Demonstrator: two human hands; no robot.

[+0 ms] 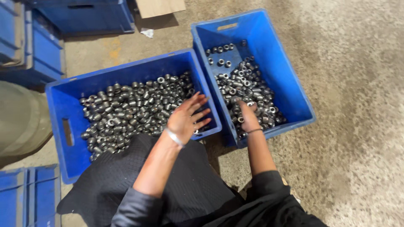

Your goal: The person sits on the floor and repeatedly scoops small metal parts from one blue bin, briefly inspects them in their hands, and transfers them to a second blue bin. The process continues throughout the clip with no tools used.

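Metal sleeves (248, 90) fill both blue crates (290, 67) — R hand (249, 117) grip buried, can't tell; L hand (187, 117) spread.

Dull grey steel bushes (134, 110), smooth-turned with faint glints on the rims, just beyond the left hand's (187, 119) spread fingertips. More of the same metal (248, 86) under the right hand's (249, 117) fingers. Blue moulded plastic crates (67, 130), scuffed, semi-matt. Bright metal bangle (174, 137) behind the left fingers. Matt black quilted cloth (113, 176) below the wrists. Rough, grainy concrete floor (357, 105).
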